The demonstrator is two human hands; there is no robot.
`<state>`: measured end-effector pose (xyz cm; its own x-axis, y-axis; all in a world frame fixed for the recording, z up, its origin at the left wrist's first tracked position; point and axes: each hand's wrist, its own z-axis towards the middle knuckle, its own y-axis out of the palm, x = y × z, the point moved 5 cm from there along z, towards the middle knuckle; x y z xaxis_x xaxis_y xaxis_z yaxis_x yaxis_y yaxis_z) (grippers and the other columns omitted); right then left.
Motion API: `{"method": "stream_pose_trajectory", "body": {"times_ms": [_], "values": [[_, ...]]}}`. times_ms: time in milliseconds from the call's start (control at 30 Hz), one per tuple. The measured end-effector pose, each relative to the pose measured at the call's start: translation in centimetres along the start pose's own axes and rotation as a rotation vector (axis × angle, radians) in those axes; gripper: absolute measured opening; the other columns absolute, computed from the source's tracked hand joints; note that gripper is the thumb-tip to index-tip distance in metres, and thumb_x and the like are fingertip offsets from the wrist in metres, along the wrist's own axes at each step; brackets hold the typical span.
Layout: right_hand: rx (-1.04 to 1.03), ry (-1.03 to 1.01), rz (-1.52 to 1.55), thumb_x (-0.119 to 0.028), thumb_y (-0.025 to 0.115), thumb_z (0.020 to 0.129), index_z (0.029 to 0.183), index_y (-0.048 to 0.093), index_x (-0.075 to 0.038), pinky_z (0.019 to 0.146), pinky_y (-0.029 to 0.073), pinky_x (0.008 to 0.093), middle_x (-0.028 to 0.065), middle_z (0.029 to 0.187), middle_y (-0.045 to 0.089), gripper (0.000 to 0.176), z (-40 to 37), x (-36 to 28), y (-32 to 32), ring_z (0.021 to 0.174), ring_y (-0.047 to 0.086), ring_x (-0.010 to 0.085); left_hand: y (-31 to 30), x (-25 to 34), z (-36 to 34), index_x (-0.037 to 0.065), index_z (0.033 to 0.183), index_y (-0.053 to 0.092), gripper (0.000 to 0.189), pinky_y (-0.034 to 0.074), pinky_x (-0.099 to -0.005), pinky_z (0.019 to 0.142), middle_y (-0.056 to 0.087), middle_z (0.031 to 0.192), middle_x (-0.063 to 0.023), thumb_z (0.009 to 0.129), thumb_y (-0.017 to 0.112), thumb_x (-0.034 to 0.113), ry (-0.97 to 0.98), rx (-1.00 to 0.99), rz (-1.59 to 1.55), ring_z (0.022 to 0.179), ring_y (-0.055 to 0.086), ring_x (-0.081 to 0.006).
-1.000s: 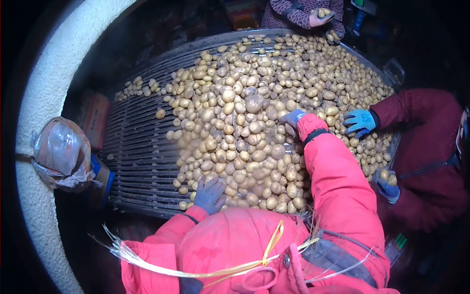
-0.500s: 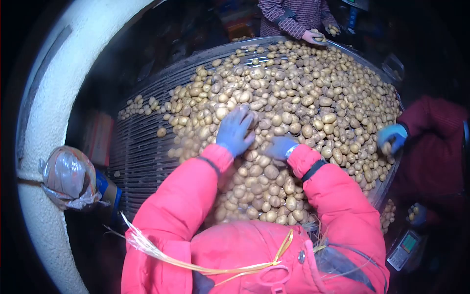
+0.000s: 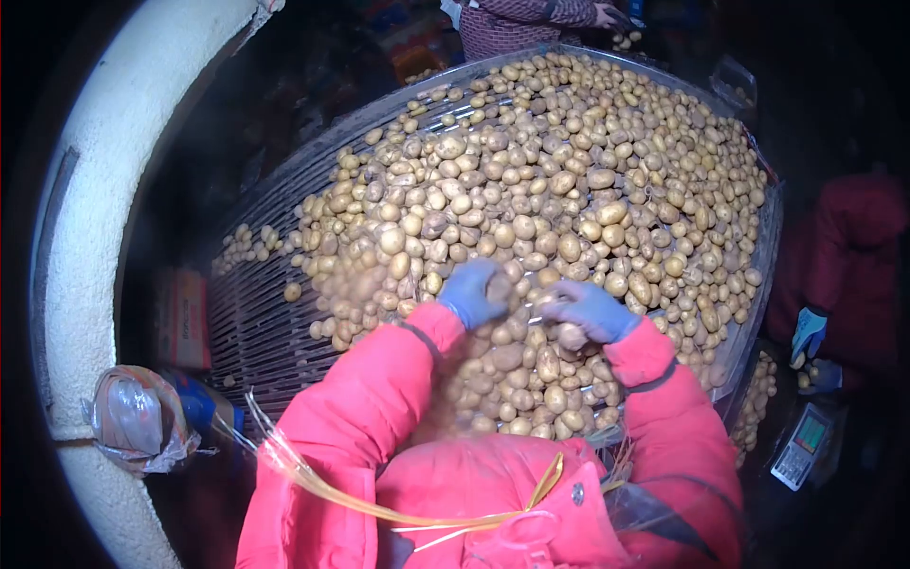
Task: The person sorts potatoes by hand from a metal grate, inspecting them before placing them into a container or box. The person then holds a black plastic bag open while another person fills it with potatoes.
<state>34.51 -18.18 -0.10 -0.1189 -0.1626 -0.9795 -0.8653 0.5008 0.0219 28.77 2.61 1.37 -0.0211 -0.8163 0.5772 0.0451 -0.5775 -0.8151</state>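
Potatoes (image 3: 531,204) lie in a wide heap over a slatted metal sorting table (image 3: 256,313). My left hand (image 3: 466,292), in a blue-grey glove, curls round a potato (image 3: 500,288) just above the near part of the heap. To its right, my gloved right hand (image 3: 599,310) faces it, its fingers bent round a potato (image 3: 572,336) on the underside. Smaller potatoes (image 3: 545,365) lie below and between both hands. Some fingertips are blurred or hidden.
A co-worker in a patterned jacket (image 3: 507,28) stands at the far edge. Another in dark red (image 3: 853,247) is at the right, a blue-gloved hand (image 3: 809,334) low beside a scale display (image 3: 804,446). A white pillar (image 3: 90,237) and a plastic-wrapped bundle (image 3: 142,417) stand left.
My left hand has drawn nearer to me and closed round a potato. The right hand has shifted right. The co-worker's blue-gloved hand at the right has moved down from the table edge.
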Motion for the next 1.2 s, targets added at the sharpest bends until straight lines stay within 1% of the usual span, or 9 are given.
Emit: {"method": "stream_pose_trajectory", "body": {"times_ms": [167, 333, 533, 633, 667, 967, 1067, 1133, 1200], "values": [[0.199, 0.226, 0.711, -0.033, 0.066, 0.094, 0.12, 0.061, -0.003, 0.076, 0.057, 0.0349, 0.0089, 0.109, 0.065, 0.04, -5.2, 1.0, -2.3, 0.1, 0.067, 0.0214, 1.5, 6.3, -5.3, 0.007, 0.112, 0.062, 0.04, 0.047, -0.045, 0.095, 0.061, 0.111, -0.0172, 0.075, 0.073, 0.019, 0.216, 0.072, -0.034, 0.106, 0.057, -0.0385], [0.004, 0.102, 1.272, -0.045, 0.058, 0.096, 0.125, 0.057, -0.004, 0.084, 0.059, 0.0439, 0.0175, 0.123, 0.062, 0.051, -5.5, 2.3, 1.3, 0.106, 0.066, 0.0331, 0.5, 4.9, -8.1, 0.004, 0.127, 0.057, 0.062, 0.043, -0.0402, 0.105, 0.057, 0.129, -0.0153, 0.073, 0.083, 0.021, -0.447, 0.122, -0.797, 0.121, 0.055, -0.0287], [-0.091, 0.037, 1.527, -0.053, 0.056, 0.094, 0.133, 0.053, -0.007, 0.087, 0.057, 0.0487, 0.0224, 0.133, 0.056, 0.059, -5.2, -0.7, 6.9, 0.11, 0.063, 0.0375, -2.9, 8.0, -9.6, 0.001, 0.132, 0.053, 0.068, 0.034, -0.0394, 0.114, 0.047, 0.143, -0.0191, 0.075, 0.083, 0.025, -0.095, 0.221, -0.606, 0.136, 0.043, -0.03], [-0.104, -0.219, 1.409, -0.034, 0.067, 0.091, 0.14, 0.044, -0.007, 0.1, 0.051, 0.0435, 0.0139, 0.135, 0.055, 0.061, -5.0, -1.9, 9.9, 0.117, 0.059, 0.0276, -2.9, 9.3, -10.8, -0.001, 0.134, 0.051, 0.069, 0.034, -0.0393, 0.114, 0.047, 0.144, -0.0198, 0.078, 0.08, 0.025, -0.042, 0.198, -0.629, 0.136, 0.043, -0.03], [0.164, -0.28, 1.151, -0.025, 0.074, 0.087, 0.142, 0.041, -0.007, 0.101, 0.05, 0.0408, 0.012, 0.134, 0.056, 0.066, -5.4, -1.7, 10.2, 0.118, 0.059, 0.0249, -3.0, 9.8, -11.3, -0.002, 0.136, 0.048, 0.066, 0.034, -0.0392, 0.113, 0.047, 0.143, -0.0206, 0.083, 0.075, 0.027, -0.059, 0.179, -0.618, 0.135, 0.044, -0.03], [0.211, -0.324, 1.127, 0.003, 0.081, 0.071, 0.138, 0.043, -0.006, 0.102, 0.048, 0.0365, 0.0086, 0.13, 0.057, 0.078, -11.0, -1.1, 14.2, 0.117, 0.057, 0.0211, -1.6, 12.1, -15.0, -0.006, 0.137, 0.047, 0.048, 0.037, -0.0411, 0.11, 0.053, 0.135, -0.0243, 0.104, 0.044, 0.029, 0.062, 0.095, -0.339, 0.126, 0.05, -0.0366], [0.037, -0.293, 1.608, -0.041, 0.067, 0.091, 0.129, 0.056, -0.01, 0.092, 0.055, 0.0535, 0.012, 0.126, 0.062, 0.051, -14.1, -1.5, 16.1, 0.115, 0.061, 0.0323, 0.8, 12.4, -16.0, -0.006, 0.137, 0.047, 0.048, 0.036, -0.0375, 0.111, 0.053, 0.137, -0.0219, 0.107, 0.038, 0.03, -0.023, -0.054, -0.613, 0.129, 0.049, -0.0314], [0.261, -0.208, 1.552, -0.06, 0.056, 0.091, 0.124, 0.06, -0.014, 0.083, 0.056, 0.0596, 0.0139, 0.122, 0.064, 0.057, -16.5, 0.7, 15.9, 0.111, 0.063, 0.0363, 1.1, 14.5, -16.7, -0.006, 0.139, 0.046, 0.05, 0.035, -0.0366, 0.112, 0.052, 0.14, -0.0196, 0.107, 0.036, 0.032, 0.008, -0.118, -0.693, 0.13, 0.048, -0.0283], [0.319, -0.321, 1.563, -0.058, 0.057, 0.091, 0.124, 0.06, -0.015, 0.082, 0.056, 0.0599, 0.0133, 0.122, 0.064, 0.054, -19.6, 2.2, 15.4, 0.11, 0.064, 0.0358, 2.9, 14.4, -17.0, -0.005, 0.14, 0.045, 0.05, 0.036, -0.036, 0.112, 0.052, 0.139, -0.0177, 0.108, 0.035, 0.032, 0.005, -0.174, -0.768, 0.129, 0.049, -0.0267]]}}
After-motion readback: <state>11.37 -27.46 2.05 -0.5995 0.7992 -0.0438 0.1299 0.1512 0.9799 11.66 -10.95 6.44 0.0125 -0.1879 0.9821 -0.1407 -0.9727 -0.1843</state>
